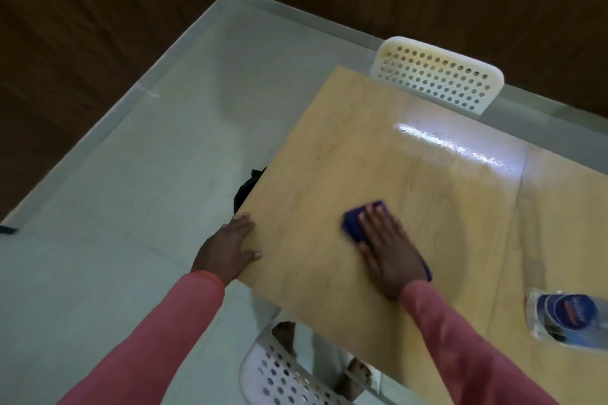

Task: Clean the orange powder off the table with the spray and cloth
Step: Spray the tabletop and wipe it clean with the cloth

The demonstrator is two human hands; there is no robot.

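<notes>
My right hand point(388, 248) lies flat, fingers straight, pressing a blue cloth point(353, 223) onto the light wooden table point(378, 141). The cloth shows past my fingertips and under my palm's right side. My left hand point(228, 248) rests on the table's left edge, fingers stretched over the top. A clear spray bottle point(569, 319) with a blue label lies at the right edge of view. I see no orange powder on the visible tabletop. The image is slightly blurred.
A white perforated chair point(437, 76) stands at the table's far side, another white perforated chair point(279, 371) at the near side below my arms. Pale tiled floor point(148, 174) stretches left. A dark object point(246, 187) lies under the table's left edge. Dark wooden walls stand behind.
</notes>
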